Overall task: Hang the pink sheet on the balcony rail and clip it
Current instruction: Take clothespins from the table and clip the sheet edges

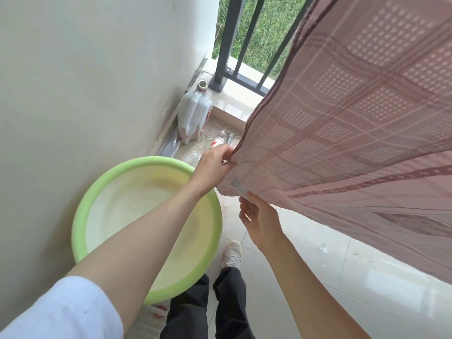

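White sleeve [61, 311], left hand [212, 168] pinching pink sheet [354, 143] corner, rail top hidden

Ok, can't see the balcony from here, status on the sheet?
Left hand pinching pink sheet edge. Right hand at its lower corner. No clip visible. Green basin below, by the feet.

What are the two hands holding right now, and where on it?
Both hold the pink sheet at its lower corner: the left hand pinches the side hem, and the right hand grips the bottom edge beside the corner.
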The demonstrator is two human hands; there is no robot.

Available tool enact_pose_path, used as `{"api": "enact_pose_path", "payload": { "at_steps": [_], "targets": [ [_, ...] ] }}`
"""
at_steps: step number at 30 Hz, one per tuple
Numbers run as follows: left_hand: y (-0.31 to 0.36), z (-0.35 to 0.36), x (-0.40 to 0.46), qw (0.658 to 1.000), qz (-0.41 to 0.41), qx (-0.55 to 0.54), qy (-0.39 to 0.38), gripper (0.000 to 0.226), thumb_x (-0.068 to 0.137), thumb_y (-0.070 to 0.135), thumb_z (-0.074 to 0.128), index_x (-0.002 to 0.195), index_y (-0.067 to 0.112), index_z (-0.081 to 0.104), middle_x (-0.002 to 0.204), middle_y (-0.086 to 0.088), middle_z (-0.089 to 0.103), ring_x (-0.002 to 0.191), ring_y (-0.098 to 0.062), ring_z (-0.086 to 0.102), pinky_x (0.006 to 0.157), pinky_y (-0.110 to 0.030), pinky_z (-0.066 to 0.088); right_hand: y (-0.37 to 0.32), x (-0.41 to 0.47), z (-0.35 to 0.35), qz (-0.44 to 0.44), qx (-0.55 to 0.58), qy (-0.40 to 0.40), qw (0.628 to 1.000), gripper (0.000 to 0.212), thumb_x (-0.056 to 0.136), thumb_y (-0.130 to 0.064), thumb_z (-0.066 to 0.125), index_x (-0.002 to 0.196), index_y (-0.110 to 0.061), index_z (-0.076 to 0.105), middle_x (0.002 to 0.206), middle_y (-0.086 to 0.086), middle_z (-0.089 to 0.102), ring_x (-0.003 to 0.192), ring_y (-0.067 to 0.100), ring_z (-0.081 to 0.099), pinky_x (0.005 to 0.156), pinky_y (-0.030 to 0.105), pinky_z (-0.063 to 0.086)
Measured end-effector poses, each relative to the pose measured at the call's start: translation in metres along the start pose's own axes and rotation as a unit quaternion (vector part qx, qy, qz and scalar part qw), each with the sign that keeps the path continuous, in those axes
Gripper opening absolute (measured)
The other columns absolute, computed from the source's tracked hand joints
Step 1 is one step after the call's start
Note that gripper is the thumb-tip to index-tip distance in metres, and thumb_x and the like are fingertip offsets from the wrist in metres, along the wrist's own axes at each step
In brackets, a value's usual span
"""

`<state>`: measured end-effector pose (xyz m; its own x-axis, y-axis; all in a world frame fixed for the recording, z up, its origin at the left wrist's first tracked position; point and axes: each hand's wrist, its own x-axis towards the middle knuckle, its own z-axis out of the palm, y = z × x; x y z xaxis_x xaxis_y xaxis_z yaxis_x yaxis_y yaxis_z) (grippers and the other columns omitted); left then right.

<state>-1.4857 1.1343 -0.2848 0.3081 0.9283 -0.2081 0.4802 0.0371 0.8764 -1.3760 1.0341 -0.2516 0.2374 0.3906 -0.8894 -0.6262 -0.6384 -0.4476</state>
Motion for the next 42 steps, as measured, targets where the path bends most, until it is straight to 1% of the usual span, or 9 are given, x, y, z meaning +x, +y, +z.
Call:
{"api": "enact_pose_path", "payload": {
  "at_steps": [7, 13, 18, 21, 24, 28, 35, 38, 42],
  "targets": [
    [-0.013, -0.004, 0.015, 0.998, 0.048, 0.04, 0.018, 0.008, 0.078, 0.008, 0.068, 0.083, 0.003, 0.064, 0.077, -0.002, 0.056, 0.075, -0.02, 0.057, 0.078, -0.041, 0.05, 0.0, 0.015, -0.002, -0.014, -0.04, 0.01, 0.999, 0.018, 0.085, 0.001, 0.052, 0.07, -0.008, 0.057, 0.077, 0.005, 0.054, 0.068, 0.014, 0.046, 0.064, 0.025, 0.04],
    [-0.012, -0.016, 0.022, 0.993, 0.1, 0.056, -0.008, 0.013, 0.082, 0.014, 0.066, 0.084, 0.0, 0.066, 0.082, -0.011, 0.066, 0.076, -0.021, 0.063, 0.073, -0.028, 0.05, 0.011, 0.018, 0.008, 0.007, 0.008, -0.047, 0.999, 0.011, 0.091, -0.01, 0.054, 0.083, -0.007, 0.059, 0.084, 0.011, 0.066, 0.064, 0.016, 0.052, 0.06, 0.023, 0.042],
    [-0.011, -0.034, 0.021, 0.992, 0.076, 0.093, -0.049, 0.013, 0.086, 0.017, 0.062, 0.082, 0.007, 0.069, 0.071, 0.007, 0.058, 0.075, -0.017, 0.049, 0.073, -0.029, 0.041, 0.033, 0.027, 0.019, 0.031, 0.078, -0.094, 0.992, 0.02, 0.087, -0.027, 0.059, 0.081, -0.008, 0.06, 0.077, 0.007, 0.063, 0.054, 0.012, 0.048, 0.052, 0.021, 0.042],
    [-0.005, -0.04, 0.023, 0.991, 0.05, 0.093, -0.082, 0.017, 0.087, 0.022, 0.061, 0.08, 0.009, 0.07, 0.083, -0.001, 0.061, 0.081, -0.016, 0.045, 0.071, -0.025, 0.031, 0.053, 0.029, 0.031, 0.056, 0.149, -0.153, 0.975, 0.031, 0.077, -0.028, 0.063, 0.097, -0.004, 0.061, 0.066, 0.0, 0.056, 0.049, 0.008, 0.045, 0.046, 0.018, 0.038],
    [0.0, -0.041, 0.024, 0.995, -0.051, 0.019, -0.085, 0.022, 0.082, 0.029, 0.066, 0.073, 0.009, 0.069, 0.077, 0.001, 0.058, 0.072, -0.012, 0.047, 0.065, -0.022, 0.036, 0.066, 0.029, 0.044, 0.061, 0.209, -0.192, 0.957, 0.029, 0.083, -0.026, 0.056, 0.101, -0.004, 0.06, 0.065, -0.002, 0.05, 0.048, 0.005, 0.042, 0.047, 0.016, 0.033],
    [-0.001, -0.036, 0.025, 0.983, -0.154, -0.076, -0.063, 0.028, 0.076, 0.023, 0.072, 0.08, -0.004, 0.07, 0.075, -0.005, 0.056, 0.073, -0.011, 0.043, 0.059, -0.003, 0.037, 0.067, 0.031, 0.056, 0.057, 0.292, -0.208, 0.932, 0.028, 0.081, -0.026, 0.055, 0.098, -0.005, 0.059, 0.065, -0.002, 0.049, 0.047, 0.004, 0.042, 0.045, 0.015, 0.033],
    [-0.001, -0.038, 0.022, 0.984, -0.152, -0.047, -0.077, 0.048, 0.075, 0.035, 0.072, 0.078, -0.012, 0.064, 0.077, -0.006, 0.039, 0.075, -0.018, 0.029, 0.047, 0.001, 0.032, 0.065, 0.031, 0.066, 0.061, 0.329, -0.204, 0.92, 0.026, 0.096, -0.027, 0.043, 0.095, -0.007, 0.06, 0.063, -0.002, 0.052, 0.048, 0.004, 0.042, 0.047, 0.015, 0.032],
    [0.004, -0.037, 0.021, 0.983, -0.158, -0.044, -0.084, 0.034, 0.075, 0.036, 0.071, 0.073, 0.002, 0.064, 0.079, -0.005, 0.039, 0.076, -0.018, 0.029, 0.047, 0.001, 0.032, 0.063, 0.03, 0.069, 0.063, 0.327, -0.201, 0.921, 0.026, 0.095, -0.028, 0.044, 0.094, -0.007, 0.06, 0.063, -0.003, 0.052, 0.048, 0.004, 0.042, 0.048, 0.014, 0.03],
    [0.003, -0.038, 0.019, 0.985, -0.15, -0.028, -0.075, 0.036, 0.078, 0.035, 0.068, 0.069, 0.001, 0.063, 0.07, -0.007, 0.044, 0.063, -0.016, 0.036, 0.042, -0.005, 0.029, 0.06, 0.029, 0.072, 0.055, 0.349, -0.195, 0.915, 0.026, 0.094, -0.028, 0.045, 0.093, -0.007, 0.06, 0.064, -0.002, 0.049, 0.049, 0.004, 0.04, 0.049, 0.015, 0.03]
  ]
}}
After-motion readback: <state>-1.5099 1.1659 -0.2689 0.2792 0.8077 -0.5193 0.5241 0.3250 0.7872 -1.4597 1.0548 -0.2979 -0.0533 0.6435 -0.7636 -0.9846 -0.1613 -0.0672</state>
